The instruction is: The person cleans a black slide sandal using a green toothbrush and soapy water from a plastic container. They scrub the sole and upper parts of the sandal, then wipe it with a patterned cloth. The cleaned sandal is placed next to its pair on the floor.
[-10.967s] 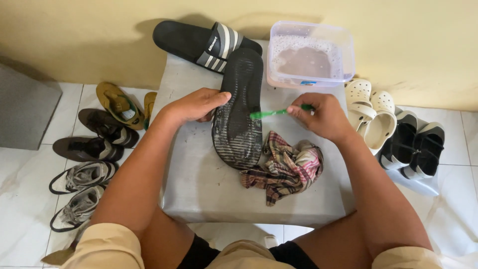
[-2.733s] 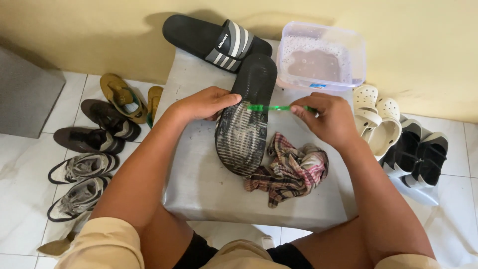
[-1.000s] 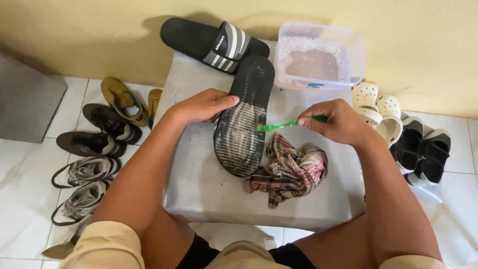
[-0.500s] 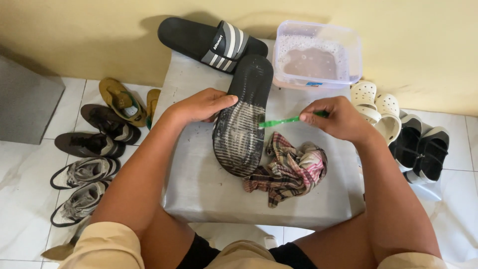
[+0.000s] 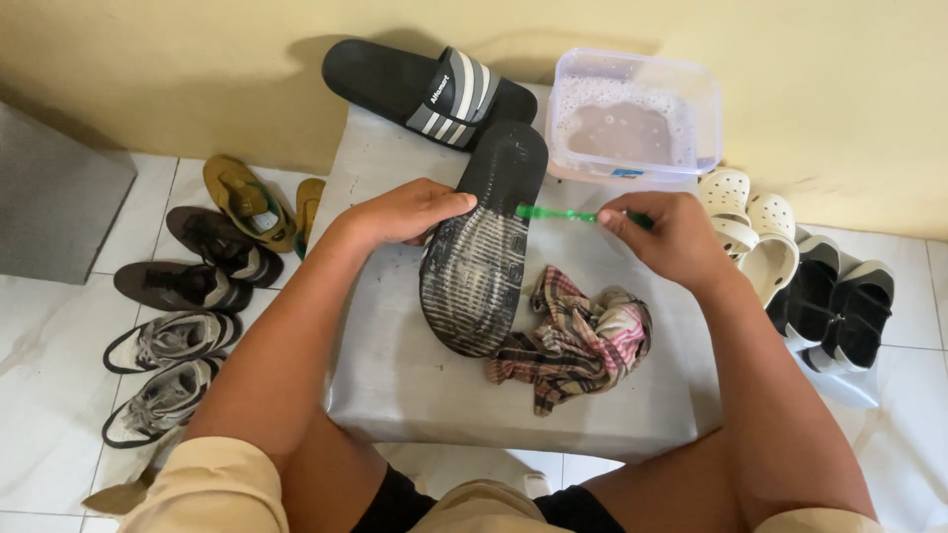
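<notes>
A black slide sandal (image 5: 481, 252) lies sole-up on a low grey table (image 5: 395, 375), its tread streaked with soapy white. My left hand (image 5: 405, 209) grips the sandal's left edge and holds it in place. My right hand (image 5: 670, 235) is closed around a green toothbrush (image 5: 558, 213), whose head rests at the sandal's right edge near the toe end. Its mate, a black sandal with grey-white stripes (image 5: 430, 91), lies upright at the table's far edge. A checked cloth (image 5: 578, 339) is bunched beside the sole.
A clear plastic tub of foamy water (image 5: 632, 123) stands at the table's far right corner. Several shoes and sandals (image 5: 193, 286) line the tiled floor on the left. White clogs (image 5: 750, 227) and black-white shoes (image 5: 839, 311) sit on the right. A yellow wall runs behind.
The toothbrush has shifted slightly along the sandal's right edge, from angled to nearly level. My left hand keeps the same hold. The sandal barely moved.
</notes>
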